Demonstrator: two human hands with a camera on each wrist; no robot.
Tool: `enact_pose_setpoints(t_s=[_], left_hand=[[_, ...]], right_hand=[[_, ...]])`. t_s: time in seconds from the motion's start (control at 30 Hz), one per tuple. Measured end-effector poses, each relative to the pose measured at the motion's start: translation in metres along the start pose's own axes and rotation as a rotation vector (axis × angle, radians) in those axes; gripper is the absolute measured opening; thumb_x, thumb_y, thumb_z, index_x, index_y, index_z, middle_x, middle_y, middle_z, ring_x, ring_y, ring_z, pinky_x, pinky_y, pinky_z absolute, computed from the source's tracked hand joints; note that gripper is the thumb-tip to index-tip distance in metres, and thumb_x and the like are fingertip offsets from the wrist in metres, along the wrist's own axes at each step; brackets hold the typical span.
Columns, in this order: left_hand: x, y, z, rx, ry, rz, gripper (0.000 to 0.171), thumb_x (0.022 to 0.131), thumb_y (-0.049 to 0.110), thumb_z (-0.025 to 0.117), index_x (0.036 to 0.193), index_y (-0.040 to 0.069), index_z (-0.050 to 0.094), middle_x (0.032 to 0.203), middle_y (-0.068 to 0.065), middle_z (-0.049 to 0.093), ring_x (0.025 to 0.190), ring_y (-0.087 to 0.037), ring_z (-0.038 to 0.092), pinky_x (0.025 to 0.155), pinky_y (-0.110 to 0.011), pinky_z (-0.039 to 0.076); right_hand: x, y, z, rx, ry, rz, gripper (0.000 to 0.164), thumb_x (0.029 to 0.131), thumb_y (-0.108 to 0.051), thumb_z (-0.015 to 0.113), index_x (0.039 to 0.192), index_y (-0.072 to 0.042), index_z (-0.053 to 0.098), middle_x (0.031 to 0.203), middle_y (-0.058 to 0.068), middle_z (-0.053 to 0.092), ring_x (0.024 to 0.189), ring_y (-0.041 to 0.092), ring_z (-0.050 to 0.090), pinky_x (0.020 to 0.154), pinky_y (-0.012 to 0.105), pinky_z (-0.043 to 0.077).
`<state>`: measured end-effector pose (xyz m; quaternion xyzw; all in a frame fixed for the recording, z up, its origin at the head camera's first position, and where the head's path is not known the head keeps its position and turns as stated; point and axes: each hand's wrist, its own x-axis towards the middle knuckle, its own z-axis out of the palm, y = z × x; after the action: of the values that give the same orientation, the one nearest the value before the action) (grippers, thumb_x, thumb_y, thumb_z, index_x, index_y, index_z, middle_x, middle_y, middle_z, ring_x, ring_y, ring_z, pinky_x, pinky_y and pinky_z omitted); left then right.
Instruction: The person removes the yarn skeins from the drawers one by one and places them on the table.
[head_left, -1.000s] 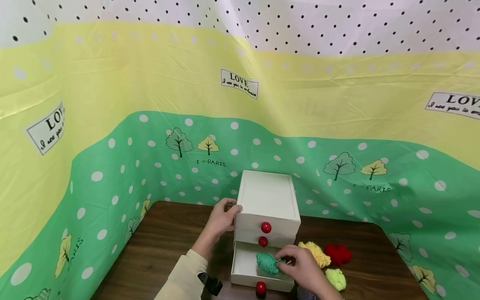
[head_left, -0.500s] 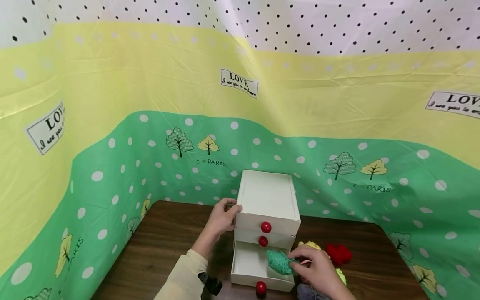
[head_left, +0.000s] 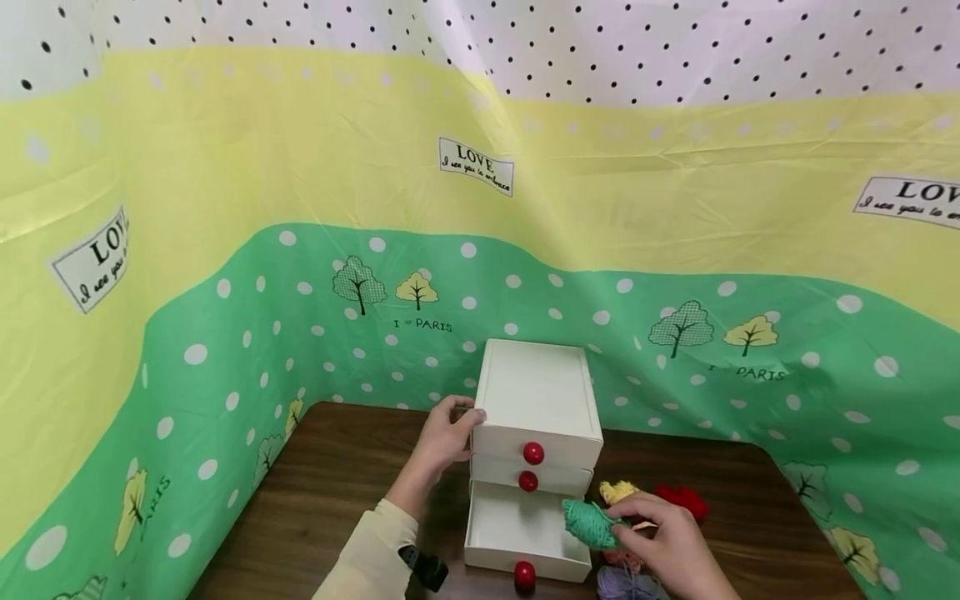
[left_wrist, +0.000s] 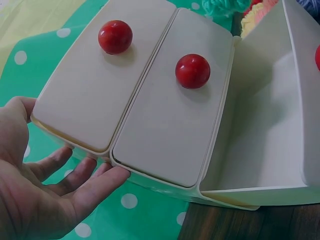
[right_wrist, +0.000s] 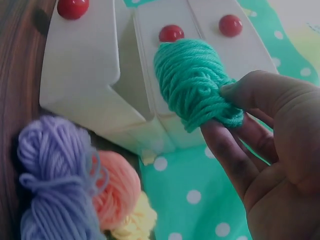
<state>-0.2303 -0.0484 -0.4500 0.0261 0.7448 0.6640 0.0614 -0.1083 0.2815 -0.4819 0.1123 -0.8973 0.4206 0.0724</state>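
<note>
My right hand (head_left: pixel 667 542) pinches a teal-green yarn skein (right_wrist: pixel 192 82) between thumb and fingers. It holds the skein in the air at the right side of the pulled-out bottom drawer (head_left: pixel 495 525), whose visible floor is bare. The white drawer cabinet (head_left: pixel 536 387) has red round knobs; its upper two drawers are closed. My left hand (head_left: pixel 442 437) rests against the cabinet's left side near the top front corner. In the left wrist view, the fingertips (left_wrist: pixel 117 172) touch that side, and the fingers are spread and lightly bent.
Right of the cabinet lie other skeins: purple (right_wrist: pixel 57 185), salmon-pink (right_wrist: pixel 117 187), yellow (head_left: pixel 617 492) and red (head_left: pixel 684 500). The cabinet stands on a dark wooden table (head_left: pixel 337 475). A patterned cloth (head_left: pixel 247 367) hangs behind and at the left.
My right hand has carried the green skein rightward, from over the open drawer to its right edge. The left hand stays at the cabinet's side. More of the purple and pink skeins shows.
</note>
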Motion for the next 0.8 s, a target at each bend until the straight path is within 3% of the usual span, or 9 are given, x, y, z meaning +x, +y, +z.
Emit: enact_pose_setpoints(t_s=[0.57, 0.8], left_hand=[[0.002, -0.002, 0.001, 0.001, 0.002, -0.009, 0.047, 0.097, 0.035, 0.065, 0.134, 0.008, 0.057, 0.122, -0.018, 0.057, 0.108, -0.031, 0.064, 0.082, -0.054, 0.061], [0.003, -0.003, -0.002, -0.005, -0.006, -0.011, 0.046, 0.097, 0.036, 0.065, 0.134, 0.008, 0.057, 0.122, -0.019, 0.057, 0.107, -0.032, 0.064, 0.084, -0.057, 0.059]], right_hand=[[-0.028, 0.03, -0.015, -0.101, 0.173, 0.08, 0.027, 0.083, -0.001, 0.079, 0.092, -0.027, 0.077, 0.1, -0.002, 0.074, 0.083, 0.0, 0.065, 0.062, 0.027, 0.057], [-0.037, 0.042, -0.018, -0.092, 0.172, 0.16, 0.02, 0.086, -0.006, 0.08, 0.095, -0.023, 0.078, 0.095, -0.009, 0.072, 0.08, -0.001, 0.065, 0.061, 0.026, 0.056]])
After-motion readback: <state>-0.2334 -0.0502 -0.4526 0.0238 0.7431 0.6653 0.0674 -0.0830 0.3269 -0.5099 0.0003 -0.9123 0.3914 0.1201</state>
